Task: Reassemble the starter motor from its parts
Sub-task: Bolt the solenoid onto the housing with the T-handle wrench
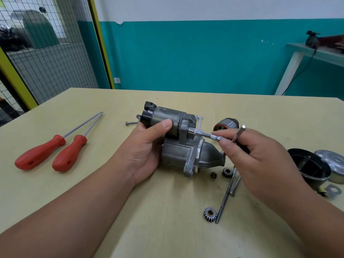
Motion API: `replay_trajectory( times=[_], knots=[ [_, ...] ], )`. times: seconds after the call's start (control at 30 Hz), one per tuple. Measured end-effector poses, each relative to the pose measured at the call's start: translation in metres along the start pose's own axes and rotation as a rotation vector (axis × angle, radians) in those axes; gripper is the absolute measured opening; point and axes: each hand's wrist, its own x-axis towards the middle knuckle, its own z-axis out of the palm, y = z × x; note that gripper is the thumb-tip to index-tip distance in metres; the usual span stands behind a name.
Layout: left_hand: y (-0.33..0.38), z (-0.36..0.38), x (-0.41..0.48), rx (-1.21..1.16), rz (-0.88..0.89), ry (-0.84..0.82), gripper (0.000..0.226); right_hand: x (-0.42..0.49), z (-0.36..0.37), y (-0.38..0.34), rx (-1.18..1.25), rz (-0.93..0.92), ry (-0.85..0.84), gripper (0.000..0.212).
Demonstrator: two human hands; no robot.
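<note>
Grey cast-metal starter motor [178, 151] sits at ctr of the tabletop [167, 229], nose cone pointing right, solenoid cyl. uppermost.

L hand [145, 151] grips the solenoid end of the motor. Thumb lies across the near side and the fingers are curled round the far side, clamped on the body.

R hand [256, 159] pinches the knurled shaft of a T-handle socket driver [202, 133]. Thumb and forefinger are closed together on the shaft, and the cross-bar projects up past the fingers. The driver's socket end is seated against a lug on the motor flange, shaft approx. horizontal.

Loose parts, right of the motor:
- armature [226, 124], just behind the driver
- small gear [227, 172] and nut [213, 175], near the nose cone
- second gear [210, 214], nearer the person
- two long through-bolts [226, 198], lying side by side
- black field housing [310, 168], with silver end cap [333, 162] beside it and washer [334, 189] in front

Left side: short bolt [131, 123] just behind the L hand; two red-handled screwdrivers [54, 152], well apart from the motor, tips pointing away.
</note>
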Motion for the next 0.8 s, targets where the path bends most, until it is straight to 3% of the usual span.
replay_trajectory(
  times=[0.17, 0.33, 0.5, 0.67, 0.8],
  knots=[
    [0.002, -0.004, 0.001, 0.051, -0.002, -0.031, 0.064, 0.003, -0.005, 0.008, 0.196, 0.064, 0.001, 0.007],
    [0.001, 0.0, 0.001, 0.043, -0.03, -0.079, 0.061, 0.007, -0.01, 0.009, 0.322, 0.076, 0.01, 0.012],
    [0.001, 0.002, 0.0, 0.057, -0.057, -0.104, 0.053, 0.006, -0.014, 0.004, 0.296, 0.037, 0.067, 0.023],
    [0.001, 0.005, -0.001, 0.049, -0.052, -0.096, 0.048, 0.004, -0.006, 0.002, 0.502, 0.139, 0.089, 0.008],
    [0.0, 0.006, -0.002, 0.041, -0.05, -0.088, 0.039, 0.0, -0.001, 0.006, 0.551, 0.183, 0.157, 0.024]
  ],
)
